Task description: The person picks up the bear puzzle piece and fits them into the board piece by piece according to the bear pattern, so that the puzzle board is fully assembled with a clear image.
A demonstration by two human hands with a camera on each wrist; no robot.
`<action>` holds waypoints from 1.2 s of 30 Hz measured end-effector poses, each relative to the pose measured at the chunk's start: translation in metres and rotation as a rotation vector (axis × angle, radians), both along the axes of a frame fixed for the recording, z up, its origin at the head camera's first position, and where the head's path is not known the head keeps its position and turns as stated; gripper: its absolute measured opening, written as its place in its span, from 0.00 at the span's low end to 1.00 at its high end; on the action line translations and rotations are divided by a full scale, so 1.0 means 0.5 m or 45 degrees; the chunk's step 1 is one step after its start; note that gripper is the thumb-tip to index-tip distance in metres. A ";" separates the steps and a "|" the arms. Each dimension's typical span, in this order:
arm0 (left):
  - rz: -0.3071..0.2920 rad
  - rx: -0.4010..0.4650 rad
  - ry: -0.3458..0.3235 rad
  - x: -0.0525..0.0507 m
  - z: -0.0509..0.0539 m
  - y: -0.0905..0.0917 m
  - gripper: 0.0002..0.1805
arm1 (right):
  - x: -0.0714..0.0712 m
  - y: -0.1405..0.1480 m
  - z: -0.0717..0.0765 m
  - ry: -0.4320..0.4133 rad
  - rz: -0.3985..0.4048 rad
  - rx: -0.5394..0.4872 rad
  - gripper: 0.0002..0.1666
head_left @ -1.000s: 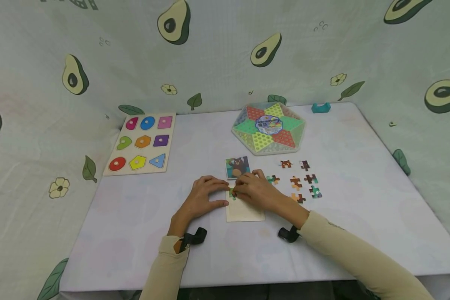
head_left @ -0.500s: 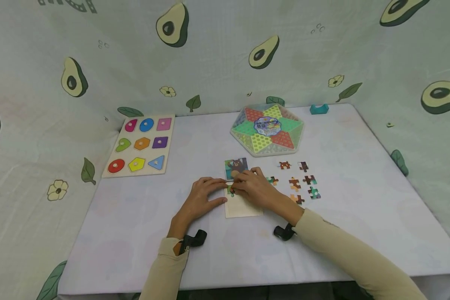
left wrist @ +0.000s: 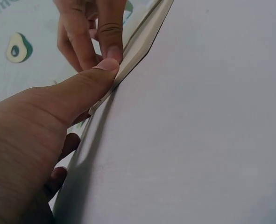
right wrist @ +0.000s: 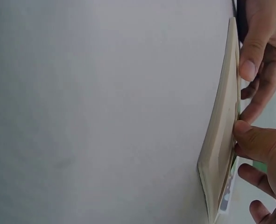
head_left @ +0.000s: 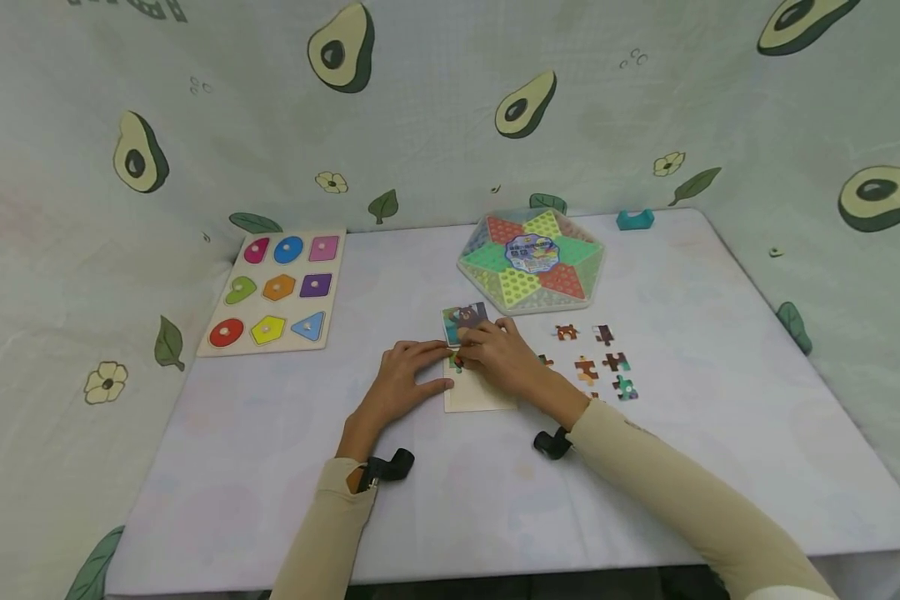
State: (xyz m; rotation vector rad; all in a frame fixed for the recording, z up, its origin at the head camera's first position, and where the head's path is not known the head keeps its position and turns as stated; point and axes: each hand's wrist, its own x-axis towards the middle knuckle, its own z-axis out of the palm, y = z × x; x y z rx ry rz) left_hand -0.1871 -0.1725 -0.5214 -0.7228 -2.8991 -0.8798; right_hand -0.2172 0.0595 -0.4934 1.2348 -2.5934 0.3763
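Observation:
A pale wooden puzzle tray (head_left: 478, 397) lies on the table in front of the person. At its upper left corner the right hand (head_left: 502, 357) pinches a small green puzzle piece (head_left: 456, 363), mostly covered by the fingers. The left hand (head_left: 399, 377) rests against the tray's left edge, fingers extended and thumb apart. In the left wrist view its thumb (left wrist: 88, 84) touches the tray's rim. The tray's edge (right wrist: 219, 126) shows side-on in the right wrist view. Just beyond the tray lies a bear picture (head_left: 456, 322), partly behind the right hand.
Several loose puzzle pieces (head_left: 617, 362) lie right of the tray. A hexagonal game board (head_left: 487, 255) sits behind. A wooden shape board (head_left: 258, 310) with knobbed shapes is at the left. A small teal object (head_left: 635, 220) stands at the back right edge.
The tray has slid away from the person with both hands, and the bear picture has shifted slightly farther back. The right hand still pinches the piece at the tray's corner.

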 end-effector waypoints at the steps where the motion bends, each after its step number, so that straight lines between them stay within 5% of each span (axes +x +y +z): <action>1: 0.003 0.001 0.001 -0.006 -0.001 0.001 0.31 | -0.005 -0.001 0.000 -0.001 -0.011 0.005 0.09; 6: 0.030 -0.013 0.025 -0.031 -0.006 0.000 0.31 | -0.028 -0.007 0.000 -0.033 -0.048 -0.001 0.09; 17: 0.020 0.031 0.101 -0.023 -0.004 -0.001 0.28 | -0.030 0.000 0.017 -0.132 -0.023 -0.022 0.10; 26: 0.025 0.023 0.101 -0.024 -0.003 0.004 0.28 | -0.024 0.089 0.079 -0.237 -0.089 -0.055 0.13; 36: 0.018 -0.043 0.057 -0.019 0.002 0.006 0.31 | -0.036 0.210 0.062 -0.275 -0.226 -0.043 0.13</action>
